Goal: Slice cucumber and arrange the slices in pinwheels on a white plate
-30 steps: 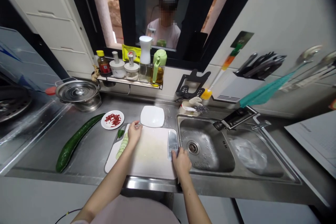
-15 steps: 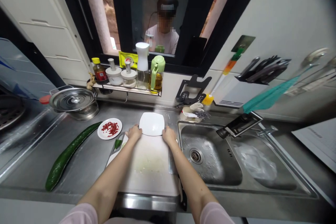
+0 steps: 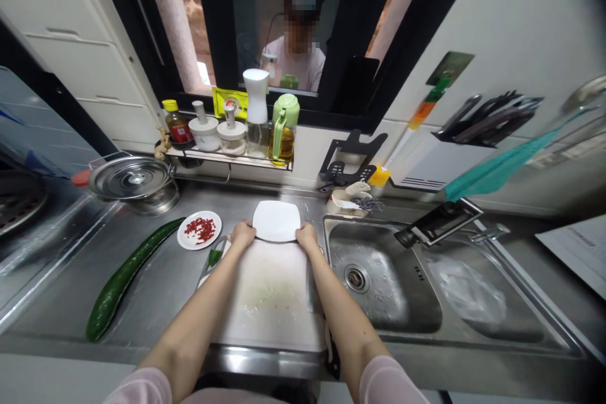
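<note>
Both hands grip a white, rounded-square plate [image 3: 276, 221] by its near corners. My left hand [image 3: 243, 235] closes on the left side, and my right hand [image 3: 307, 235] on the right side. The plate's near edge is over the far end of a white cutting board [image 3: 265, 290]; whether it rests on anything there I cannot tell. Wet, pale green residue marks the board. To the left of my left wrist lies a cut green cucumber piece [image 3: 214, 257]. A knife [image 3: 332, 350], partly hidden by my right forearm, lies along the board's right edge.
A long cucumber [image 3: 127, 281] and a small plate of chopped red pieces [image 3: 201, 241] lie left. Behind them stands a lidded steel pot [image 3: 135, 180]. A seasoning rack [image 3: 227, 156] hangs ahead. To the right is a double sink [image 3: 383, 284] with a black faucet [image 3: 438, 226].
My fingers have closed more firmly around the plate's near corners. The plate has barely shifted, and the whole view has moved slightly.
</note>
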`<move>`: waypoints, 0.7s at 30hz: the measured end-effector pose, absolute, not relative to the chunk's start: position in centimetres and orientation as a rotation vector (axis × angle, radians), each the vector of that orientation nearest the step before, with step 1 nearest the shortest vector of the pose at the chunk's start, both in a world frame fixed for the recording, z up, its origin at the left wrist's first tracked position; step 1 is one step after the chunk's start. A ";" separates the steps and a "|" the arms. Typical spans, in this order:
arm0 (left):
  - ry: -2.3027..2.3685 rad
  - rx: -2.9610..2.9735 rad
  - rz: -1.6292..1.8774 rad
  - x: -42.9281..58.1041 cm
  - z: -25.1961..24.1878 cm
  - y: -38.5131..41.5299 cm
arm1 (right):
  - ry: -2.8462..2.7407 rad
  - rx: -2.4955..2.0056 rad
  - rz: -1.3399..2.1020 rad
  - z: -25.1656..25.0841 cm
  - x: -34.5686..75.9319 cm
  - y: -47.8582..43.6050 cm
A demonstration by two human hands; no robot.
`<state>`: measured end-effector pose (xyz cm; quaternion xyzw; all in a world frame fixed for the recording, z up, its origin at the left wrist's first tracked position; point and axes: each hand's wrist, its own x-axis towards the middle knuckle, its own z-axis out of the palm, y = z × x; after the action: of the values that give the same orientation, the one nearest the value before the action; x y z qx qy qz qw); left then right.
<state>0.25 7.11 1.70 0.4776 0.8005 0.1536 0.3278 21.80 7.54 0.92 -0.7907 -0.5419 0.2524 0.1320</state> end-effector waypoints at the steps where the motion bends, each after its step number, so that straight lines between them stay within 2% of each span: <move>1: 2.091 1.247 0.425 0.1 1.9 6.5 | -1.574 -2.267 0.737 1.1 22.0 7.0; 12: 1.947 1.271 0.675 -2.2 0.7 -5.7 | -1.522 -1.986 0.874 1.3 22.7 -4.3; 21: 1.971 1.254 0.679 -2.3 -0.1 -12.3 | -1.525 -2.263 0.764 1.6 20.6 -10.9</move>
<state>-2.31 -12.30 -0.12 0.4833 0.7598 0.2618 0.3472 20.57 -10.88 1.57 -0.7892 -0.5318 0.2664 0.1530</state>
